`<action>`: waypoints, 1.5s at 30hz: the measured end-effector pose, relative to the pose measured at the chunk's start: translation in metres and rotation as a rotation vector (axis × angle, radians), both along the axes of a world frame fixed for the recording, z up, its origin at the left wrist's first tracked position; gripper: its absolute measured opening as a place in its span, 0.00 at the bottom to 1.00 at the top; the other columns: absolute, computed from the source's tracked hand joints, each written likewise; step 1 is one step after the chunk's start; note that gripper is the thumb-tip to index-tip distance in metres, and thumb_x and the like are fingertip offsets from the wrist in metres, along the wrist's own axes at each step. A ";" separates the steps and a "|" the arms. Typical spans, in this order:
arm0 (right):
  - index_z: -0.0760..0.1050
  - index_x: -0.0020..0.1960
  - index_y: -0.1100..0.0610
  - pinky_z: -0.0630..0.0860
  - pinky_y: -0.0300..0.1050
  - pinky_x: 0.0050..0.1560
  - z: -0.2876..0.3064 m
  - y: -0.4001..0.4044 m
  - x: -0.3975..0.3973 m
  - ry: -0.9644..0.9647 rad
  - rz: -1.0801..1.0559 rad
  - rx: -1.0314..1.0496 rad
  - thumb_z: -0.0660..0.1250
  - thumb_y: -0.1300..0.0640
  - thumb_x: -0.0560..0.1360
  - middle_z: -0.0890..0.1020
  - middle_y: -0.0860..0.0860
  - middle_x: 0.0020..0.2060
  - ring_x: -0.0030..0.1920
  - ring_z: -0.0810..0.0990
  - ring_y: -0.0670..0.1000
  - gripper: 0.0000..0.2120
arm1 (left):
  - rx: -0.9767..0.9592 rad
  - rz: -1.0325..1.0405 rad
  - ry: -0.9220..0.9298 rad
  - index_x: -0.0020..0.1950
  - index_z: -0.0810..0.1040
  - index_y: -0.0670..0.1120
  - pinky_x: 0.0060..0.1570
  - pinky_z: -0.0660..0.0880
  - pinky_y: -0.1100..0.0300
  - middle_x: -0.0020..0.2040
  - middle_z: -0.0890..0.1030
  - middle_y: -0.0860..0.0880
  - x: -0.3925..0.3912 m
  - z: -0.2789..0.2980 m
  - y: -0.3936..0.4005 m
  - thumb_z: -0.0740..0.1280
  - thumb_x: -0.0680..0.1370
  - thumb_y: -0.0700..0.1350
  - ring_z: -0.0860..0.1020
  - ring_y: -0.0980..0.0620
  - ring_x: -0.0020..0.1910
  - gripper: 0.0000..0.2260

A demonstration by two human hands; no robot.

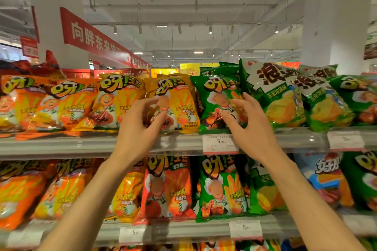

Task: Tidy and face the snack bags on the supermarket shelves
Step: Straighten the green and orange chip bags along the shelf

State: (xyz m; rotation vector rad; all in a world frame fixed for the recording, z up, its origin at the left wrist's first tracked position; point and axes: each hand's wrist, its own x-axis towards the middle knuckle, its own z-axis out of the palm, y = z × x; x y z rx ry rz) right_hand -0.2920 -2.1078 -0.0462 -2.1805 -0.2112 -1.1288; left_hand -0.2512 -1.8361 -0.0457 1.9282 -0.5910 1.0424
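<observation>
Hands raised to the top shelf: left hand, fingers loosely spread, touches the upright yellow bag; right hand, fingers relaxed, rests on the upright green bag just right of it.

Both bare arms reach up, left hand and right hand with fingers loosely spread.
</observation>
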 end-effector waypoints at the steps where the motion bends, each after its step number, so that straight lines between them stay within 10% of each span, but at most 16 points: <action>1: 0.72 0.73 0.48 0.62 0.44 0.71 -0.006 -0.002 -0.007 -0.023 0.025 0.035 0.67 0.41 0.79 0.62 0.44 0.79 0.75 0.62 0.42 0.25 | -0.054 -0.025 0.017 0.68 0.77 0.53 0.53 0.75 0.68 0.60 0.79 0.56 -0.008 -0.006 -0.003 0.69 0.81 0.55 0.78 0.63 0.55 0.16; 8: 0.78 0.61 0.45 0.75 0.27 0.52 -0.073 -0.021 -0.055 0.009 0.277 0.349 0.68 0.41 0.76 0.81 0.38 0.54 0.57 0.79 0.36 0.16 | -0.276 -0.146 0.202 0.59 0.80 0.58 0.50 0.76 0.69 0.53 0.84 0.62 -0.058 -0.080 -0.025 0.71 0.79 0.53 0.82 0.63 0.53 0.09; 15: 0.81 0.53 0.50 0.79 0.32 0.45 -0.173 -0.041 -0.071 0.380 0.326 0.591 0.71 0.56 0.78 0.85 0.50 0.41 0.43 0.84 0.43 0.04 | -0.388 -0.180 0.437 0.57 0.82 0.58 0.50 0.76 0.68 0.55 0.84 0.62 -0.082 -0.168 -0.039 0.71 0.79 0.58 0.82 0.62 0.55 0.09; 26: 0.84 0.49 0.42 0.81 0.42 0.44 -0.240 -0.081 -0.117 0.449 0.140 0.643 0.72 0.34 0.67 0.87 0.48 0.41 0.42 0.85 0.47 0.17 | -0.465 -0.292 0.605 0.53 0.82 0.61 0.55 0.78 0.54 0.53 0.85 0.60 -0.091 -0.236 -0.061 0.71 0.80 0.53 0.83 0.61 0.53 0.04; 30: 0.82 0.53 0.52 0.81 0.57 0.49 -0.246 -0.101 -0.126 0.424 0.086 0.597 0.72 0.45 0.77 0.87 0.52 0.40 0.43 0.86 0.53 0.11 | -0.459 -0.308 0.629 0.55 0.82 0.60 0.58 0.79 0.47 0.54 0.85 0.58 -0.093 -0.241 -0.074 0.71 0.80 0.53 0.83 0.57 0.55 0.05; 35: 0.82 0.53 0.54 0.81 0.38 0.41 -0.245 -0.134 -0.130 0.373 0.043 0.600 0.70 0.53 0.79 0.87 0.48 0.38 0.40 0.86 0.46 0.07 | -0.455 -0.320 0.644 0.55 0.82 0.61 0.55 0.77 0.53 0.54 0.85 0.59 -0.097 -0.238 -0.102 0.71 0.79 0.55 0.84 0.57 0.54 0.06; 40: 0.83 0.47 0.45 0.82 0.50 0.45 -0.238 -0.184 -0.131 0.319 0.036 0.583 0.69 0.55 0.81 0.87 0.48 0.40 0.42 0.85 0.53 0.08 | -0.443 -0.293 0.629 0.56 0.82 0.56 0.49 0.75 0.60 0.52 0.85 0.62 -0.104 -0.231 -0.157 0.71 0.78 0.54 0.83 0.62 0.50 0.08; 45: 0.83 0.50 0.46 0.81 0.40 0.46 -0.226 -0.254 -0.128 0.295 0.119 0.596 0.69 0.57 0.80 0.87 0.46 0.44 0.46 0.86 0.47 0.07 | -0.491 -0.275 0.603 0.56 0.83 0.56 0.51 0.74 0.61 0.53 0.84 0.62 -0.114 -0.224 -0.236 0.71 0.76 0.55 0.82 0.64 0.53 0.10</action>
